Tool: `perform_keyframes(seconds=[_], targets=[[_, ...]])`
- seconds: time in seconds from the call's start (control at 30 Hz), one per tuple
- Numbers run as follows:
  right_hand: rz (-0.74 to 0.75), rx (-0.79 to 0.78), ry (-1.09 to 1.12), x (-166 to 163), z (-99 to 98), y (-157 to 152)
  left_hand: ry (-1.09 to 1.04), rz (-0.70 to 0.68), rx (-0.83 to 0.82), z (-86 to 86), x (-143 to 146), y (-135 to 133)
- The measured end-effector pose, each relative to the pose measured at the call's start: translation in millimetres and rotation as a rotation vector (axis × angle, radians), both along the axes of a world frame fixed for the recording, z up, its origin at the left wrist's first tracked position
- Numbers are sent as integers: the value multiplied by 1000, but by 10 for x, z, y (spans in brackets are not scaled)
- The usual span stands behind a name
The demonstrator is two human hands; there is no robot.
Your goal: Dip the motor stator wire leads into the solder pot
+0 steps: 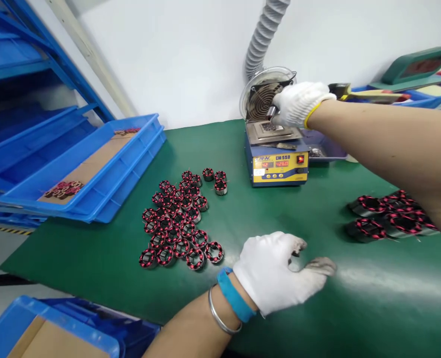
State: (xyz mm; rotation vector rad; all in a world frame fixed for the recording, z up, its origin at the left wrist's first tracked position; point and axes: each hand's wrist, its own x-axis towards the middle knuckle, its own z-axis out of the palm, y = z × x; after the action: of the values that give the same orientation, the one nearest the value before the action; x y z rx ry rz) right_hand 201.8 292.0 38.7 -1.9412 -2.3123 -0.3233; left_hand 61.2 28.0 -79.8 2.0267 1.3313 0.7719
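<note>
My right hand [300,103], in a white glove, is closed around a motor stator [271,112], of which only a dark metallic edge shows. It holds the stator tilted just above the solder pot [276,164], a blue and yellow box with red digits and a metal bath on top. My left hand [280,271], gloved in white with darkened fingertips, hovers over the green table, thumb and fingers apart and nothing between them. To its left stands a group of stators [177,219] with red-and-black windings. More stators [388,219] stand at the right, under my right forearm.
Behind the pot are a fan [262,102] and a grey flexible duct [267,37]. A purple tray [334,151] sits beside the pot. Blue crates [127,169] holding parts line the left; another crate [93,338] is at lower left. A green device [416,67] stands back right.
</note>
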Motion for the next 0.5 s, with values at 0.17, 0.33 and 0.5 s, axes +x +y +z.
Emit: perform_keyframes(seconds=[0.17,0.33,0.5], targets=[[15,-14,27,11,10,-57,-12,-13,-22,-39,10,-3],[-24,42,17,15,111,-131,-214,122,-121,-20,23,12],[-135,85,232,44,160,-427,-730,329,-301,-25,69,121]])
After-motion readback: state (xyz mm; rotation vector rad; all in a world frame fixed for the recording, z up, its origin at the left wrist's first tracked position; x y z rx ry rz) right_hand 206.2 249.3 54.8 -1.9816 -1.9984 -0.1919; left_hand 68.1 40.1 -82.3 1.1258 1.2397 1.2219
